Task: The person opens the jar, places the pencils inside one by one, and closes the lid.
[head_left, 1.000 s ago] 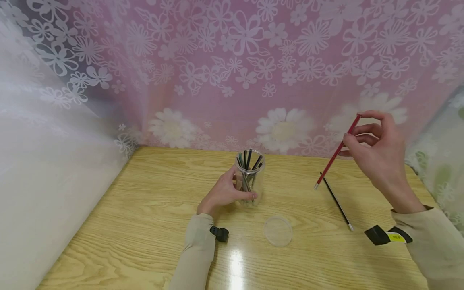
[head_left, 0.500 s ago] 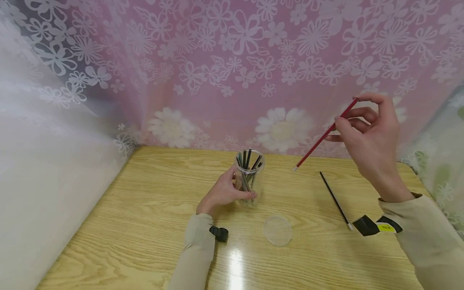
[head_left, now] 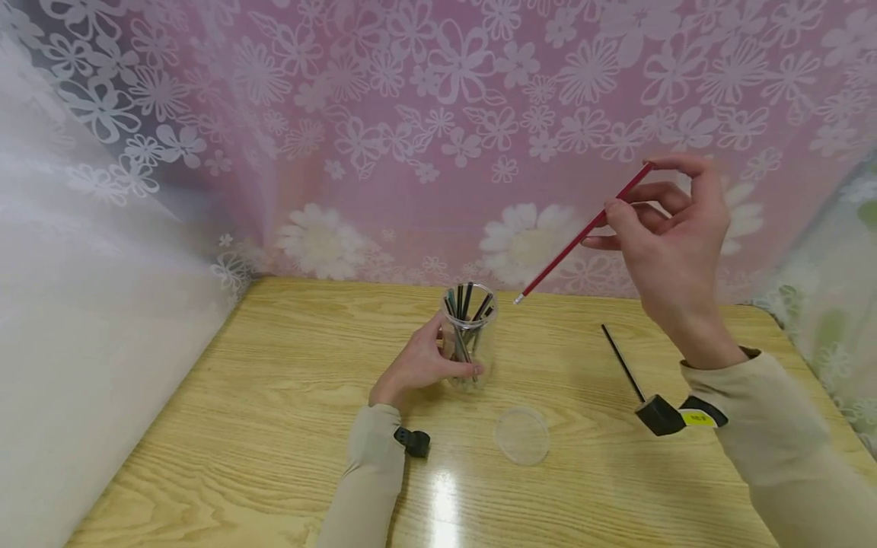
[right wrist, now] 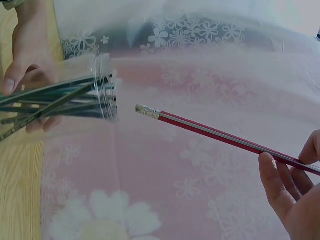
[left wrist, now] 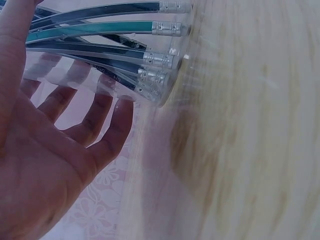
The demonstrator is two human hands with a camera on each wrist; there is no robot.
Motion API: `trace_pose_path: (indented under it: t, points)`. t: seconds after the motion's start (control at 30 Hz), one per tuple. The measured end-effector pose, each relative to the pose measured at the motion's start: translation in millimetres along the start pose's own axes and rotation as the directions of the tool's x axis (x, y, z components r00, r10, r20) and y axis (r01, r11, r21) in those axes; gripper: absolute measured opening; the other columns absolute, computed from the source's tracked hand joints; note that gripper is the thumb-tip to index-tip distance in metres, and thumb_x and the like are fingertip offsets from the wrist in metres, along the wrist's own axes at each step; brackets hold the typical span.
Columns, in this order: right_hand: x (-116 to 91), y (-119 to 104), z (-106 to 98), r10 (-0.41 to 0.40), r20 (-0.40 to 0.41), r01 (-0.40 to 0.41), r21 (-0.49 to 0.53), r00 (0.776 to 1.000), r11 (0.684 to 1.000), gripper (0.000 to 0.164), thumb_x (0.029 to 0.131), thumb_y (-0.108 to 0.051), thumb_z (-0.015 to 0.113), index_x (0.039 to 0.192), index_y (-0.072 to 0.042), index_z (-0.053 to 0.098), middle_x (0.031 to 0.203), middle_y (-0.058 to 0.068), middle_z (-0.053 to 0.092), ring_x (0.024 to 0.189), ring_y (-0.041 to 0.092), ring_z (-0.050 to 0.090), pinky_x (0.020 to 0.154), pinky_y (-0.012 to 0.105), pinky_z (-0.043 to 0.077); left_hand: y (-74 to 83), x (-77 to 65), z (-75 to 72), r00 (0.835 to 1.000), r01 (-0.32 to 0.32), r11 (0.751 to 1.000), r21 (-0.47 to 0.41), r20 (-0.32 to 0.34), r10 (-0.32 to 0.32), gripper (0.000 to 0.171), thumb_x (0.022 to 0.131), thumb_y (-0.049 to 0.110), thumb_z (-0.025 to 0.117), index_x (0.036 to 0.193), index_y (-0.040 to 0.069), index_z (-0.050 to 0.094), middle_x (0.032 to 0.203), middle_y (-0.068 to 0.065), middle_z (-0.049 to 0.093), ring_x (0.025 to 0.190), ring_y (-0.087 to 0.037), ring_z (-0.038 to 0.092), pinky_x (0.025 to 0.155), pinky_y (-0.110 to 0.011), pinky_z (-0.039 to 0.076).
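Observation:
A clear plastic jar [head_left: 485, 358] stands upright on the table, with several dark and green pencils [left wrist: 100, 30] leaning inside, eraser ends down. My left hand [head_left: 414, 364] grips the jar from its left side, the thumb across the front. Above the table to the right, my right hand [head_left: 678, 243] pinches a red pencil [head_left: 582, 234] near its upper end. The pencil slants down to the left, its eraser tip close to the jar's mouth but apart from it. In the right wrist view, that eraser end [right wrist: 148, 111] points at the jar's rim [right wrist: 105, 87].
A round clear lid [head_left: 522, 435] lies flat on the table [head_left: 274, 426] in front of the jar. One black pencil [head_left: 622, 361] lies to the right, its near end hidden behind the right wrist camera [head_left: 660, 415]. A pink flowered curtain [head_left: 411, 190] hangs behind the table.
My right hand has moved left and upward with the red pencil, bringing its eraser end from above the black pencil to near the jar's mouth. The left hand and jar have stayed put.

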State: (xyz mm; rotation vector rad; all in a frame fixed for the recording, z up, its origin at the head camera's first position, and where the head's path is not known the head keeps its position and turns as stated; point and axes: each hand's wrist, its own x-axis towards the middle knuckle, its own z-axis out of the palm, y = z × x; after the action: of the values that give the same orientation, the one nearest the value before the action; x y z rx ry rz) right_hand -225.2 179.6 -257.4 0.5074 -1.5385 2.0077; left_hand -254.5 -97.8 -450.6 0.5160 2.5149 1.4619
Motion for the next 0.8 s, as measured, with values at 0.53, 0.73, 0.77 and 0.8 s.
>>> trace_pose_path:
  t: [0.53, 0.73, 0.77, 0.8]
  points:
    - [-3.1, 11.3, 29.1, -0.014, 0.087, 0.021, -0.081, 0.996, 0.997, 0.046, 0.091, 0.011, 0.064, 0.129, -0.011, 0.053, 0.091, 0.008, 0.062, 0.073, 0.020, 0.072, 0.064, 0.031, 0.061, -1.2, 0.6, 0.8, 1.000, 0.005, 1.000, -0.014, 0.000, -0.005, 0.073, 0.075, 0.044, 0.091, 0.133, 0.031, 0.049, 0.093, -0.018, 0.054, 0.067, -0.016, 0.043, 0.068, -0.033, 0.039]
    - [-5.0, 19.8, 36.8, 0.003, 0.145, 0.019, -0.152, 0.989, 0.988, 0.044, 0.093, 0.008, 0.065, 0.130, -0.013, 0.054, 0.093, 0.007, 0.063, 0.075, 0.018, 0.071, 0.065, 0.031, 0.061, -0.8, 1.5, 0.5, 1.000, 0.003, 1.000, -0.013, 0.002, -0.003, 0.072, 0.075, 0.045, 0.091, 0.131, 0.033, 0.049, 0.094, -0.015, 0.055, 0.066, -0.016, 0.044, 0.067, -0.033, 0.039]
    - [-4.9, 21.4, 38.2, 0.005, 0.156, 0.023, -0.175, 0.988, 0.984, 0.044, 0.093, 0.008, 0.064, 0.130, -0.014, 0.054, 0.092, 0.005, 0.063, 0.075, 0.018, 0.070, 0.065, 0.031, 0.061, -0.8, 1.8, 0.4, 1.000, 0.001, 1.000, -0.012, 0.003, -0.001, 0.074, 0.075, 0.045, 0.091, 0.134, 0.035, 0.048, 0.094, -0.015, 0.056, 0.066, -0.016, 0.044, 0.067, -0.033, 0.039]
    - [-4.6, 23.1, 39.6, 0.008, 0.169, 0.027, -0.204, 0.986, 0.979, 0.044, 0.093, 0.008, 0.064, 0.130, -0.014, 0.054, 0.092, 0.004, 0.064, 0.075, 0.017, 0.070, 0.065, 0.030, 0.061, -1.0, 2.1, 0.3, 1.000, -0.001, 1.000, -0.010, 0.004, 0.001, 0.075, 0.075, 0.046, 0.091, 0.136, 0.036, 0.047, 0.094, -0.014, 0.056, 0.066, -0.016, 0.044, 0.066, -0.033, 0.039]
